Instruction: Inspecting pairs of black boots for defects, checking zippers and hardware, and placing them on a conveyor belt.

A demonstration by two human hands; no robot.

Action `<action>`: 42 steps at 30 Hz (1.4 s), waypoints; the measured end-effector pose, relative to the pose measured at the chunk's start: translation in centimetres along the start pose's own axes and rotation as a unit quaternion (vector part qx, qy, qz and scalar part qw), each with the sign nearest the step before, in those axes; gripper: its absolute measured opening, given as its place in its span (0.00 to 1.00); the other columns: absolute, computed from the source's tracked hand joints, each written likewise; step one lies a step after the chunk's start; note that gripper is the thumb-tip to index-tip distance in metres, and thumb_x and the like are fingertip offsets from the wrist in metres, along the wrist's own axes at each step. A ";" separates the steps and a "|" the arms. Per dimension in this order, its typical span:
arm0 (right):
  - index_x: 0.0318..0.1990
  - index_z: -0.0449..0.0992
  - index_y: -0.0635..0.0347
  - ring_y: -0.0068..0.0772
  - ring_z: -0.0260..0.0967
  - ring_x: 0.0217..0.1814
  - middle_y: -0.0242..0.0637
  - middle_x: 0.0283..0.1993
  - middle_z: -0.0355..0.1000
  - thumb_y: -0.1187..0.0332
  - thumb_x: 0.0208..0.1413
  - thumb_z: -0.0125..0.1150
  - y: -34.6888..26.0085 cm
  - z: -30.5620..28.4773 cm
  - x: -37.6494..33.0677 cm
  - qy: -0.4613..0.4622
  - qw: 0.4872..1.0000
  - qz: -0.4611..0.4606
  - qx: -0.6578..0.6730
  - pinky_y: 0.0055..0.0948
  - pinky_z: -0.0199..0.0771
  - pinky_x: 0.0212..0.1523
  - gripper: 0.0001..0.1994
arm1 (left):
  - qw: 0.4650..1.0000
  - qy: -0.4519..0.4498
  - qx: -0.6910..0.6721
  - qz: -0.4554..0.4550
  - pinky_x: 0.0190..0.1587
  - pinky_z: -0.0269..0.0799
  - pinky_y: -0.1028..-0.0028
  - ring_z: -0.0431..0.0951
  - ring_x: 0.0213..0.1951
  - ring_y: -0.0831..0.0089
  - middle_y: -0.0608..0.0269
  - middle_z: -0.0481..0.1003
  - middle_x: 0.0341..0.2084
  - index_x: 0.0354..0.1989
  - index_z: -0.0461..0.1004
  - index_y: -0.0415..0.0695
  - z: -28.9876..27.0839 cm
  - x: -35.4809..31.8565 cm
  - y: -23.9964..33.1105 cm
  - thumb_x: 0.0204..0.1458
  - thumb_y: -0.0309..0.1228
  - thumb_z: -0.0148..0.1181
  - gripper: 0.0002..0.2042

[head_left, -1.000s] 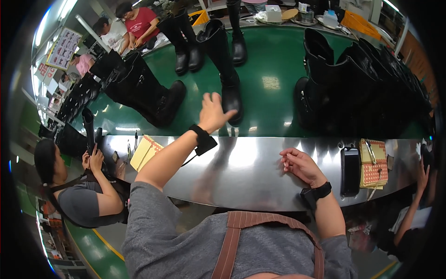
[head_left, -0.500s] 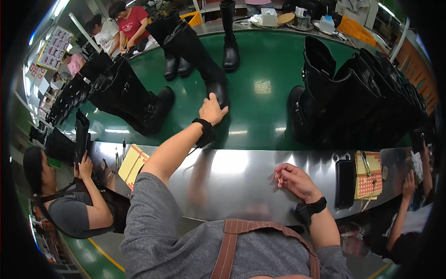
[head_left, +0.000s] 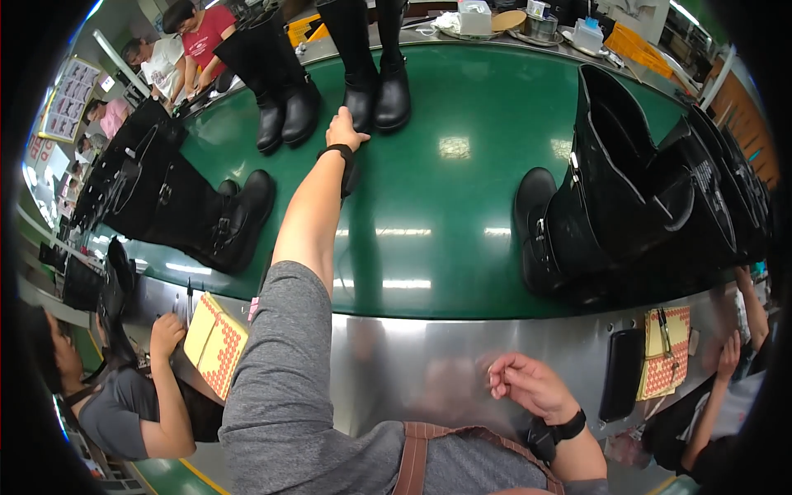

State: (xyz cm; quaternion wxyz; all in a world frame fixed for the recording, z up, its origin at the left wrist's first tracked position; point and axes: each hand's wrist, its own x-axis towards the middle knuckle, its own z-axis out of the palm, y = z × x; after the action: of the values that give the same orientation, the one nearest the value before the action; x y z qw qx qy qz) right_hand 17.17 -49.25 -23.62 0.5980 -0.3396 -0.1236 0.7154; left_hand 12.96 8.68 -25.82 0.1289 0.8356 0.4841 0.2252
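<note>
A tall black boot [head_left: 358, 91] stands upright at the far side of the green belt. My left hand [head_left: 345, 132], its arm stretched far out, is closed on the front of that boot's toe, with the thumb at the right. Some of its fingers are hidden by the toe. Close against this boot on the right stands a matching black boot [head_left: 393, 97]. Over the metal ledge [head_left: 412, 371], near my body, hovers my right hand [head_left: 532, 386]. Its fingers are loosely bent and apart, with nothing in them.
Another boot pair [head_left: 285, 115] stands far left on the green belt [head_left: 445, 223]. Black boots cluster at left [head_left: 177, 206] and right [head_left: 610, 190]. A yellow sticker pad [head_left: 216, 342] and a dark phone-like case [head_left: 620, 375] lie on the ledge. Co-workers [head_left: 132, 404] work nearby.
My left hand has moved away from me with the boot, which was tilted and is now upright beside its match. The boots on the belt have shifted in view. My right hand stays much the same.
</note>
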 end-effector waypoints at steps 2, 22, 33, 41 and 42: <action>0.49 0.70 0.64 0.23 0.67 0.41 0.33 0.41 0.68 0.69 0.64 0.49 -0.1 0.1 0.0 0.007 1.000 0.011 0.000 0.27 0.68 0.47 0.11 | 0.999 0.028 -0.020 0.001 0.49 0.71 0.57 0.74 0.47 0.48 0.47 0.72 0.43 0.43 0.60 0.43 1.3 1.0 -0.6 0.31 0.29 0.77 0.32; 0.52 0.69 0.61 0.24 0.65 0.39 0.32 0.40 0.67 0.66 0.65 0.47 0.6 -0.8 0.0 -0.017 0.998 -0.052 -0.028 0.28 0.69 0.46 0.12 | 0.852 -0.340 -0.395 0.053 0.30 0.71 0.78 0.77 0.30 0.79 0.62 0.78 0.26 0.30 0.75 0.39 -14.8 -34.5 13.4 0.54 0.39 0.61 0.14; 0.44 0.76 0.57 0.24 0.71 0.37 0.31 0.38 0.73 0.64 0.56 0.61 0.8 3.2 -1.9 0.090 0.764 -0.216 -0.602 0.28 0.74 0.39 0.11 | 0.652 -0.448 -0.591 -0.154 0.34 0.74 0.75 0.78 0.35 0.72 0.58 0.77 0.35 0.36 0.69 0.44 -11.9 -40.3 6.4 0.59 0.35 0.55 0.08; 0.60 0.65 0.40 0.50 0.66 0.55 0.47 0.53 0.68 0.46 0.47 0.64 -15.6 16.3 -9.5 0.422 0.183 -0.470 -0.753 0.41 0.66 0.56 0.31 | 0.548 -0.429 -0.699 -0.164 0.40 0.80 0.61 0.79 0.36 0.61 0.49 0.74 0.34 0.40 0.66 0.38 -11.2 -40.2 5.0 0.62 0.31 0.49 0.08; 0.65 0.59 0.34 0.53 0.62 0.60 0.50 0.60 0.62 0.42 0.48 0.62 -16.6 16.6 -8.9 0.462 0.186 -0.392 -0.773 0.43 0.64 0.59 0.36 | 0.543 -0.428 -0.706 -0.156 0.40 0.80 0.60 0.79 0.36 0.61 0.49 0.74 0.34 0.40 0.66 0.38 -11.0 -40.2 4.8 0.62 0.31 0.49 0.08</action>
State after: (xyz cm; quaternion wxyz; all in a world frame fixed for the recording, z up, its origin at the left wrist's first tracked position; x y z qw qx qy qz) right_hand 19.98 -49.55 1.33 0.1865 -0.8078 -0.4330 -0.3539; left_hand -6.23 -28.59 -24.30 0.9020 0.3833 0.1786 0.0863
